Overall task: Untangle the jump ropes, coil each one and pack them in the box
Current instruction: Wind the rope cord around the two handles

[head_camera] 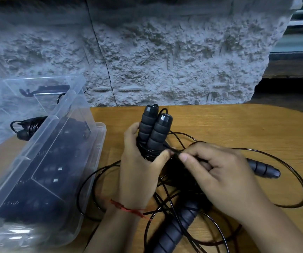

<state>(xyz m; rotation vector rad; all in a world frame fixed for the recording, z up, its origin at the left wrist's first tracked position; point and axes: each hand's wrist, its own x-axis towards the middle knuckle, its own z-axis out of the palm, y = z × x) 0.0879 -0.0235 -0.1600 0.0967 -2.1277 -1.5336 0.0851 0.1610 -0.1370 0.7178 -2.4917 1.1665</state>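
The left hand (137,167) is held upright, fingers curled round two black ribbed foam handles (158,132). At its 3 o'clock, a thin black cord (170,148) is pinched by the right hand (220,178), thumb and forefinger together.

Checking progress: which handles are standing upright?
The pair in the left hand; the right-side handle and the near handle lie flat on the table.

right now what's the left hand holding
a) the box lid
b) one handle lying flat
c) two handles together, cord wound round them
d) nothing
c: the left hand grips two handles upright side by side, with cord wound round their lower ends, while the right hand pinches the cord.
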